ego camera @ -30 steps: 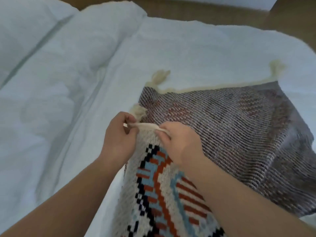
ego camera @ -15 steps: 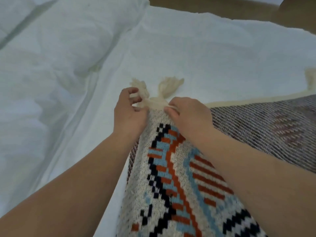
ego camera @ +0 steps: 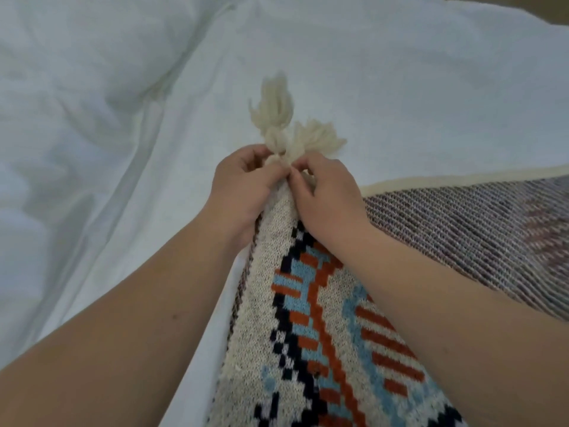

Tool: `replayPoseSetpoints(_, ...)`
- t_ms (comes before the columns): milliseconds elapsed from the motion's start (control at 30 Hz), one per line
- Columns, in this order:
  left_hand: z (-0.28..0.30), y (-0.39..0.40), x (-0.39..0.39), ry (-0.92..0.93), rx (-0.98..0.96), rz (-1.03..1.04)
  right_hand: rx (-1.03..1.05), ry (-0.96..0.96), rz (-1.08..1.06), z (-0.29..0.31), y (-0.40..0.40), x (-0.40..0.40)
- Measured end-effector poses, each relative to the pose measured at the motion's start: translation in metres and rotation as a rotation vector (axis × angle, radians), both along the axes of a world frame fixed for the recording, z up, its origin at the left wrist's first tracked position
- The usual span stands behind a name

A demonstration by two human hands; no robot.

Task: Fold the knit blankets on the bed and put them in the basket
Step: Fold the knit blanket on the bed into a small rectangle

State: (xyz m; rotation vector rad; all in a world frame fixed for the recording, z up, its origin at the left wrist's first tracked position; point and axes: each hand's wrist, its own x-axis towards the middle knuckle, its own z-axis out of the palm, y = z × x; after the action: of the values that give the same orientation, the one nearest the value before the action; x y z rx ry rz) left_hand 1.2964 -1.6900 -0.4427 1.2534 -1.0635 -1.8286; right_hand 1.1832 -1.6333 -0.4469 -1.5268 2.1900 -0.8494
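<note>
A knit blanket with a cream, blue, rust and black pattern lies folded over on the white bed; its greyish reverse side spreads to the right. Two cream tassels stick out at its far corner. My left hand and my right hand meet at that corner, both pinching the cream edge just below the tassels, fingertips almost touching. No basket is in view.
The white bed sheet stretches beyond the blanket. A rumpled white duvet rises on the left. A strip of brown floor shows at the top right corner.
Both hands carried the patterned corner farther up the bed onto the lower layer's corner. The two tassels now lie together, and my hands have closed in on one point.
</note>
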Motion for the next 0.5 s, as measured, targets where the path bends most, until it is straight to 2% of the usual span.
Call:
replayPoseSetpoints(133, 0.003, -0.002, 0.005, 0.046, -0.045, 0.008, -0.043, -0.091, -0.011, 0.000, -0.002, 0.009)
replayPoseSetpoints(267, 0.004, -0.002, 0.010, 0.118, 0.052, 0.003, -0.080, -0.184, 0.037, -0.005, 0.001, 0.014)
replayPoseSetpoints(333, 0.003, -0.001, 0.010, 0.122, 0.075, 0.005, -0.122, -0.167, 0.059, -0.008, 0.003, 0.016)
replayPoseSetpoints(400, 0.003, 0.000, 0.011, 0.139, 0.091, 0.006, -0.155, -0.153, 0.033, -0.008, 0.001, 0.018)
replayPoseSetpoints(500, 0.001, 0.000, 0.012, 0.155, 0.082, 0.008, -0.115, -0.233, -0.046, -0.004, -0.004, 0.019)
